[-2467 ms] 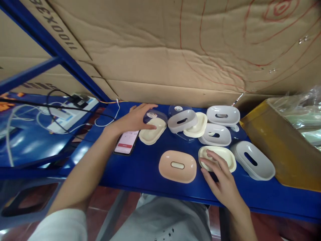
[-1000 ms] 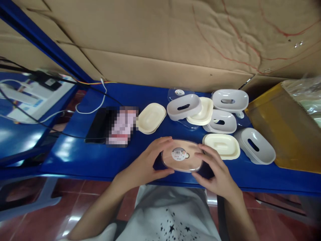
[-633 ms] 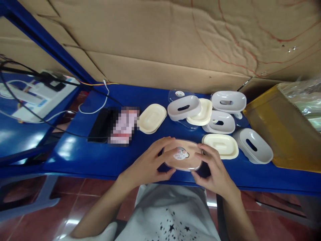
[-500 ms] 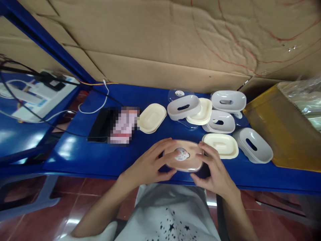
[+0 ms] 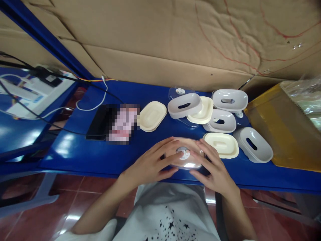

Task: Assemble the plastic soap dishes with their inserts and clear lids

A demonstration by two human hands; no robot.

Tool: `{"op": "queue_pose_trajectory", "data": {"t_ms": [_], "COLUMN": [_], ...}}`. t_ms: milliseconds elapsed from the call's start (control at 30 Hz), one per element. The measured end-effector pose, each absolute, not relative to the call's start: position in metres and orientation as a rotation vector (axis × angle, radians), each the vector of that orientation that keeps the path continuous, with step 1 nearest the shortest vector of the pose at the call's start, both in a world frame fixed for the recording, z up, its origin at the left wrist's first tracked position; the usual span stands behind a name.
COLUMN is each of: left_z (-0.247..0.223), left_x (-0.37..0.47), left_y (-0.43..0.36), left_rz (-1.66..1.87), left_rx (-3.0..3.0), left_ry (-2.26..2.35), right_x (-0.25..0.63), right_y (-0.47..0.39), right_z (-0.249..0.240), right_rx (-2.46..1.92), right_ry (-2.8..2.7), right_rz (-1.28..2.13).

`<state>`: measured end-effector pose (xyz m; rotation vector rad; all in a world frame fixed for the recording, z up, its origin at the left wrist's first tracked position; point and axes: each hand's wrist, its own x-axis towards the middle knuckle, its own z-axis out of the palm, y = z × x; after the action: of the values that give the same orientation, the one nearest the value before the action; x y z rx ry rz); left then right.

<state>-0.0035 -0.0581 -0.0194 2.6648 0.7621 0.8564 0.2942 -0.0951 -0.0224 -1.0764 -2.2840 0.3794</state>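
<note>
A pink oval soap box (image 5: 188,144) under a clear lid lies at the table's front edge, with a round white sticker on top. My left hand (image 5: 151,162) grips its left end, fingers over the far rim and lid, thumb at the near rim. On the other end, my right hand (image 5: 213,165) is curved round it, fingertips on the lid and thumb at the near side. Just beyond my right fingers sits a cream oval tray (image 5: 232,152), with a grey slotted tray (image 5: 260,150) beside it. The underside of the soap box is hidden.
Further back are a cream tray (image 5: 152,113), several grey slotted trays (image 5: 173,108) and clear lids (image 5: 173,93), some overlapping. A phone-like dark object (image 5: 97,124), partly pixelated, lies left. An open cardboard box (image 5: 288,134) stands right. Cables and a power strip (image 5: 42,97) are far left.
My right fingers have moved left and further over the clear lid. My left hand has stayed at its end, and the view has shifted slightly.
</note>
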Motion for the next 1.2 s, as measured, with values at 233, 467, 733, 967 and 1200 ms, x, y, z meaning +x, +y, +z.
{"op": "queue_pose_trajectory", "data": {"t_ms": [233,467,733,967,1200], "left_z": [-0.0213,-0.0212,-0.0219,-0.0211,-0.0201], "left_x": [-0.0043,-0.0036,-0.0044,-0.0035,-0.0039], "left_y": [-0.0572,-0.0585,-0.0580,-0.0577,-0.0594], "left_rz": [0.830,0.910,0.924,0.923,0.877], "left_rx": [2.650,2.712,2.721,2.722,2.747], "left_ry": [0.786,0.763,0.782,0.789,0.811], "right_x": [0.2942,0.2957,0.2941,0.2949,0.2978], "right_y": [-0.0933,-0.0941,-0.0929,-0.0921,-0.0926], "right_z": [-0.0245,-0.0250,-0.0222,-0.0239,-0.0211], "right_rx": [-1.088,-1.092,-1.047,-1.019,-1.054], "right_ry": [-2.274,-2.279,-2.185,-2.173,-2.227], "right_rz": [0.375,0.198,0.269,0.310,0.303]}}
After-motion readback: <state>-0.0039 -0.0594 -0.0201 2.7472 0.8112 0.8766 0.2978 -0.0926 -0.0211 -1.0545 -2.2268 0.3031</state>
